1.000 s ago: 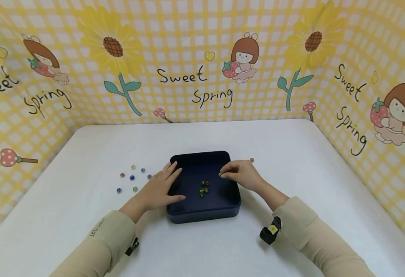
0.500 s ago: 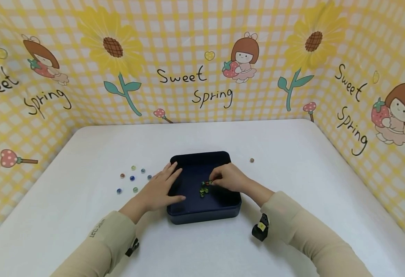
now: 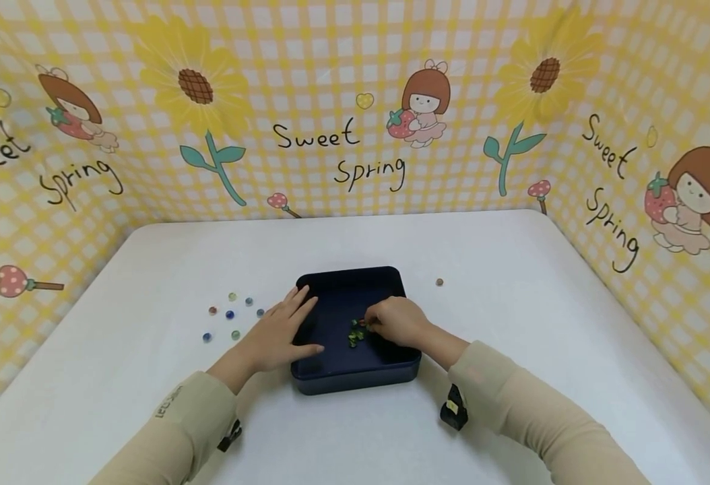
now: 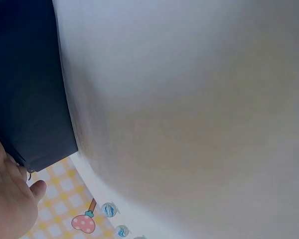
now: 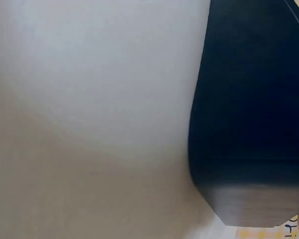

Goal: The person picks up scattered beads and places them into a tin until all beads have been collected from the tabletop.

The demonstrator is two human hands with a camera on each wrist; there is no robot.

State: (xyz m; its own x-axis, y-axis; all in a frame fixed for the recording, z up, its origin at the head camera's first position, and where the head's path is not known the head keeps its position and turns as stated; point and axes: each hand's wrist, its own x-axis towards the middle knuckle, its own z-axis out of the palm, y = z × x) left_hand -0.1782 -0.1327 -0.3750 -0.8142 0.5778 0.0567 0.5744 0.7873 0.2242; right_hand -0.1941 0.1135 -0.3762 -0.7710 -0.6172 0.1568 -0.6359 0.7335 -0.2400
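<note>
A dark navy, shallow rectangular box [image 3: 355,384] stands on the white table, slightly turned. My left hand [image 3: 275,338] rests along its left rim, fingers spread and thumb over the front left part. Inside the box, my right hand [image 3: 399,321] reaches down over the right wall with curled fingers, pinching a small green marble that its fingertips mostly hide. Just left of those fingertips lies a cluster of green, yellow and reddish marbles [image 3: 353,337]. The left wrist view shows part of the left hand [image 4: 12,201] beside the box's dark side.
Several glass marbles [image 3: 230,314], blue, green and reddish, lie scattered on the table left of the box. One brownish marble [image 3: 439,282] sits alone to its right. A yellow checked cloth [image 3: 331,74] with printed flowers walls in the back and sides.
My right hand has moved left and down from the box's right wall to the marble cluster, carrying a small green marble. The left hand keeps its place on the rim.
</note>
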